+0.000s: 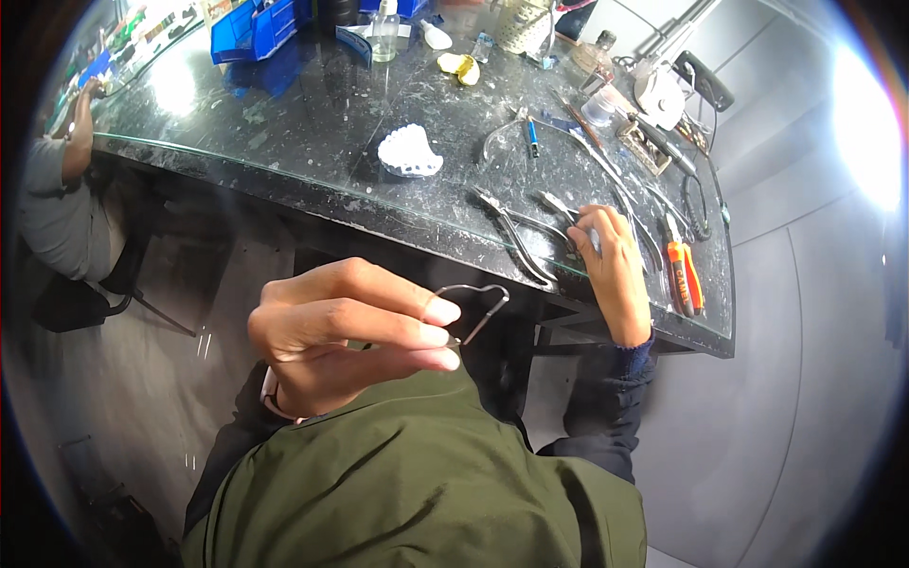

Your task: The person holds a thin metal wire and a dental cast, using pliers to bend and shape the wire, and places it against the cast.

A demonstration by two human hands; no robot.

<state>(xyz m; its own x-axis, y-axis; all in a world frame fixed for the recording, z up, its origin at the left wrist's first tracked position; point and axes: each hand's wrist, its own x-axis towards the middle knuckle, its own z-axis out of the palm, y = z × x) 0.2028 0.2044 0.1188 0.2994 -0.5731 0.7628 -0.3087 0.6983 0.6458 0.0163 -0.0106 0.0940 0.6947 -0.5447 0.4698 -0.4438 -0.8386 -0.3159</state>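
Observation:
My left hand (pixel 355 331) is raised in front of my body above the lap, its thumb and fingertips pinching a bent metal wire (pixel 488 319). The wire curves up in an arch and comes back down in a straight leg. Over at the table's near right edge, my right hand (pixel 614 270) curls round the handles of metal pliers (pixel 561 205), whose jaws point away to the left. The fingers partly hide these handles. A second pair of pliers (pixel 507 222) lies just left of it. Farther back stands a white plaster dental model (pixel 410 151), touched by neither hand.
Orange-handled pliers (pixel 684 275) lie right of my right hand. A blue pen-like tool (pixel 533 139), a yellow piece (pixel 461 66), a clear bottle (pixel 384 33) and blue bins (pixel 254 33) sit farther back on the black table (pixel 312 156). Another person (pixel 66 199) sits at the left.

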